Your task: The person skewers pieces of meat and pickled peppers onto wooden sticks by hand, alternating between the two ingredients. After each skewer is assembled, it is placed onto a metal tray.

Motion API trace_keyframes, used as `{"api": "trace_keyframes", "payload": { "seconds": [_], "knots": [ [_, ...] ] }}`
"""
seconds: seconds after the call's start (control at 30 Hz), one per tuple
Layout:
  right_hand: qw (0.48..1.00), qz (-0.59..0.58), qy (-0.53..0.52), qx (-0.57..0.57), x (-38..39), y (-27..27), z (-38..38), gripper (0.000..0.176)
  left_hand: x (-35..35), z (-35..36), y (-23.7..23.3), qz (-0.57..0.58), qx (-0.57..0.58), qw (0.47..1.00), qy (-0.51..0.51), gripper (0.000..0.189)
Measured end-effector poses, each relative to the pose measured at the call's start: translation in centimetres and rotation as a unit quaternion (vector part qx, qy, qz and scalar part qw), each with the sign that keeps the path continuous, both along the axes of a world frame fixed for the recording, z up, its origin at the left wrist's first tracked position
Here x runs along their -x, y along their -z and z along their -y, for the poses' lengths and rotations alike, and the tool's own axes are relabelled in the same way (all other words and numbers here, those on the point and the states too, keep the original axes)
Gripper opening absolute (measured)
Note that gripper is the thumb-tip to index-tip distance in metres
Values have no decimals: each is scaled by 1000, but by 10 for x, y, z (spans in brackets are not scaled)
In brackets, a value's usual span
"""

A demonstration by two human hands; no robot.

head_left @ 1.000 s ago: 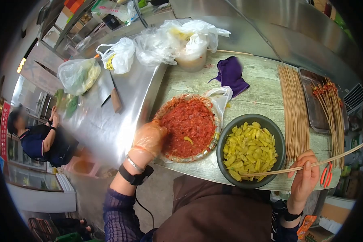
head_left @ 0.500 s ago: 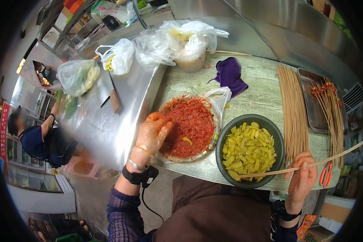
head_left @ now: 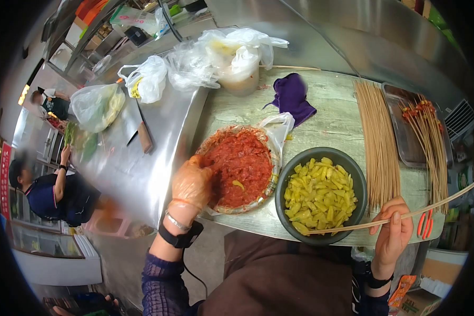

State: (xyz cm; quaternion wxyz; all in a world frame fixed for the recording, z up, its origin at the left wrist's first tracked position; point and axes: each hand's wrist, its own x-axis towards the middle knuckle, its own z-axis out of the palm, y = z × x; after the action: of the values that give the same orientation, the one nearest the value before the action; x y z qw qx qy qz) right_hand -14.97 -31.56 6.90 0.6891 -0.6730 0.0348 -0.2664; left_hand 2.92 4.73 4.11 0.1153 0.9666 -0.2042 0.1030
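My left hand [head_left: 190, 184], in a clear glove smeared red, is at the near left side of a foil-lined bowl [head_left: 275, 181] of red minced meat [head_left: 239, 160]. Its fingers curl inward against the meat; their tips are hidden. Between the fingers and thumb of my right hand [head_left: 392, 231] is a long bamboo skewer [head_left: 347, 228]. Its left end reaches over the dark bowl [head_left: 361, 181] and meets a yellow-green pickled pepper piece [head_left: 300, 228] at the near rim. Cut peppers [head_left: 321, 195] fill this bowl. A yellow-green piece [head_left: 238, 185] lies on the meat.
Loose skewers [head_left: 376, 142] lie right of the bowls, beside a tray [head_left: 400, 126] with loaded skewers [head_left: 424, 121]. Red-handled pliers [head_left: 425, 225] lie near the edge. A purple cloth [head_left: 294, 100], plastic bags [head_left: 195, 66] and a knife [head_left: 144, 134] lie farther back. A person [head_left: 58, 189] stands at left.
My left hand has drawn slightly left and toward me, its fingers more curled. The right hand still holds the skewer in about the same place. The view has shifted a little; another person shows at far left.
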Motion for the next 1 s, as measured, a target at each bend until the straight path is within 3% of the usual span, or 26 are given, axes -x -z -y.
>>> {"api": "trace_keyframes", "payload": {
  "seconds": [0.07, 0.13, 0.37, 0.47, 0.57, 0.6, 0.67, 0.7, 0.8, 0.9, 1.0],
  "knots": [
    [1000, 2, 0, 0, -1, 1, 0, 26, 7, 0, -13, 17, -3, 1000, -15, 13],
    [1000, 1, 2, -5, -3, 1, -1, 26, 10, 5, -14, 1, 73, 997, 2, 14],
    [1000, -2, -1, 11, -3, -3, -3, 27, 11, 20, 7, 0, -67, 997, -30, 16],
    [1000, 1, 7, 11, 0, -2, 1, 26, 7, 16, 9, 24, -15, 999, -26, 12],
    [1000, 10, 22, -18, -1, -3, 0, 25, 3, 0, 11, -74, 167, 983, -19, 10],
    [999, 13, 27, -25, -3, -3, -1, 25, 5, 1, 4, -183, 259, 946, -69, 11],
    [999, 17, 32, -34, -6, -3, -3, 25, 9, 4, -17, -384, 425, 803, -163, 13],
    [999, 18, 33, -37, -7, -2, -4, 24, 11, 6, -12, -385, 543, 736, -122, 15],
    [999, 17, 38, -25, -10, -1, -6, 24, 14, 18, -11, -355, 648, 660, -133, 14],
    [999, 17, 37, -12, -10, -1, -6, 24, 14, 15, 6, -346, 667, 657, -64, 20],
    [999, 21, 34, -7, -9, -1, -6, 24, 13, 11, 15, -366, 696, 615, -58, 30]
  ]
}}
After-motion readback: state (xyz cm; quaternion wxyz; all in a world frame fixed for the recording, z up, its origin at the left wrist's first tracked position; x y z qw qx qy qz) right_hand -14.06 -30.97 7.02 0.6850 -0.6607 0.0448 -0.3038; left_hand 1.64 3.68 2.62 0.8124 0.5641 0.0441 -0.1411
